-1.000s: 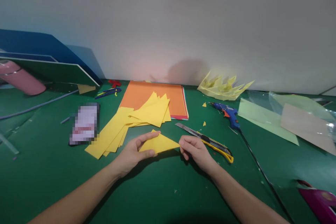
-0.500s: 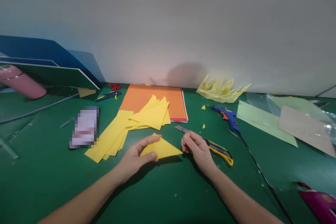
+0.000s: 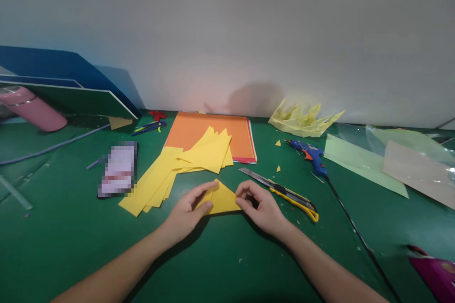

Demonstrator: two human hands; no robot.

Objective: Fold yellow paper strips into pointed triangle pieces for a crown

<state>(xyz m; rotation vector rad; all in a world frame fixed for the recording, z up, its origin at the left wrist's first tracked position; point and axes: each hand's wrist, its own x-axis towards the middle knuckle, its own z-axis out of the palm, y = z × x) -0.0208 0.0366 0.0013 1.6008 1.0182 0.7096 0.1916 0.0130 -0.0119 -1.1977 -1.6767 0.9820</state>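
Where hands [image 3: 188, 208] curl, yellow paper [image 3: 223, 200] lies between

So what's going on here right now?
A person holds a folded piece of yellow paper in the left hand, with the right hand at its right corner. A snap-off utility knife lies blade out just beyond the right hand, and more yellow paper pieces lie partly over an orange sheet.

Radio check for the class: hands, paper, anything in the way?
Left hand holding yellow paper triangle. Right hand at its right corner. Utility knife, blade out, lying just beyond right hand.
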